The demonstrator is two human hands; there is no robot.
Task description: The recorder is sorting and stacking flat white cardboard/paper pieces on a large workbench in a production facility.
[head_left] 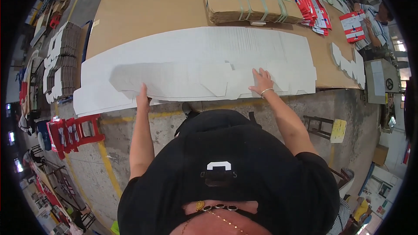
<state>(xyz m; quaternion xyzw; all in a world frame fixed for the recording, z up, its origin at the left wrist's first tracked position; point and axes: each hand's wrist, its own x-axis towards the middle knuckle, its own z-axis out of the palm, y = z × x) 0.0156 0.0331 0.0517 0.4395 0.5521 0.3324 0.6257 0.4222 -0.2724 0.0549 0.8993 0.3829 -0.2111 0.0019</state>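
A long white cardboard sheet (174,45) with cut edges and fold lines lies across the table in front of me. On top of it, toward the near side, is a smaller pale cardboard piece (152,77) with an angled left end. My left hand (143,96) pinches the near edge, thumb on top and fingers hidden underneath. Whether it grips one layer or both I cannot tell. My right hand (262,81) rests palm down with spread fingers on the white cardboard, right of the middle, holding nothing.
Beyond the sheet, a strapped bundle of brown cardboard (248,0) sits on the brown tabletop (148,6), beside red-and-white packages (307,6). Stacked cut cardboard (65,65) stands left. Red stools (78,135) and a dark stool (320,126) flank me. Another person (378,24) works at far right.
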